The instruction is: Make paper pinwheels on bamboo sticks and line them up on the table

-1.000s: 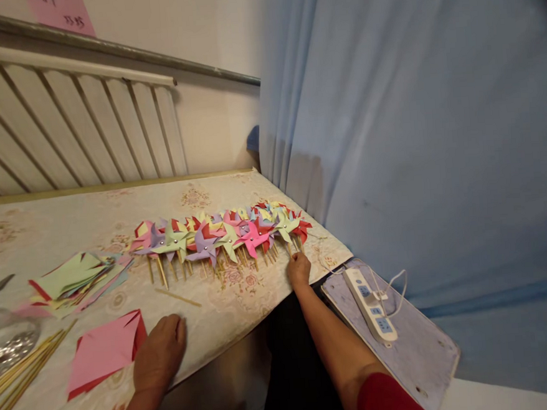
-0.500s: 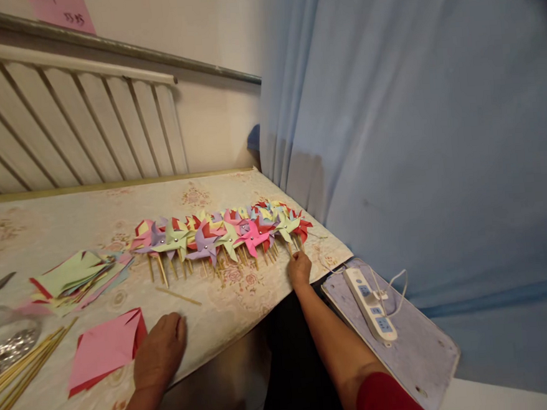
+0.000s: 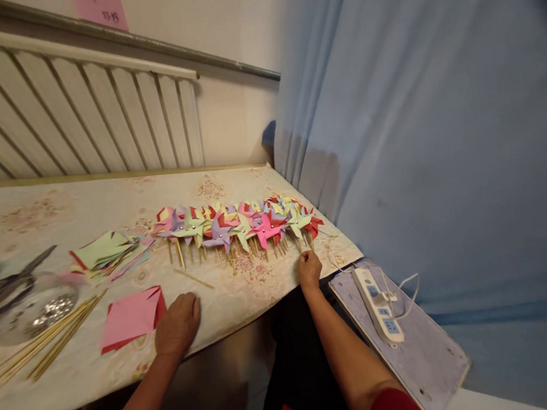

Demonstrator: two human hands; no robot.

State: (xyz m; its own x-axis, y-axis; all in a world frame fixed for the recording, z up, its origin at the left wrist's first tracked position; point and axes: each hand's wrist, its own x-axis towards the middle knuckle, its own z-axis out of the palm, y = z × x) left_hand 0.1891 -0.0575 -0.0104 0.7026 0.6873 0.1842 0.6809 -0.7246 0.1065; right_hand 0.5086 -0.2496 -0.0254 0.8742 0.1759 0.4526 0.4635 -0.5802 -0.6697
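My right hand (image 3: 309, 269) is closed at the right end of a row of paper pinwheels (image 3: 220, 232), pinching low on a wooden stick. Just above are a pale green pinwheel (image 3: 298, 221) and a red pinwheel (image 3: 314, 227); which one's stick I grip is unclear. My left hand (image 3: 179, 324) rests near the table's front edge with its fingers curled together, fingertips hidden underneath. Beside it lie pink and red paper squares (image 3: 131, 318) with slit corners. A single loose stick (image 3: 193, 278) lies between the left hand and the pinwheels.
Left on the table (image 3: 90, 205) are a stack of coloured paper (image 3: 105, 249), scissors (image 3: 8, 292), a clear container of shiny metal fasteners (image 3: 53, 309) and loose wooden sticks (image 3: 67, 335). A power strip (image 3: 379, 307) sits on a stool (image 3: 424, 350) by the blue curtain (image 3: 429, 156).
My view has turned slightly left, so everything shifts right and more of the scissors and fastener container shows. Both hands stay in about the same places on the table.
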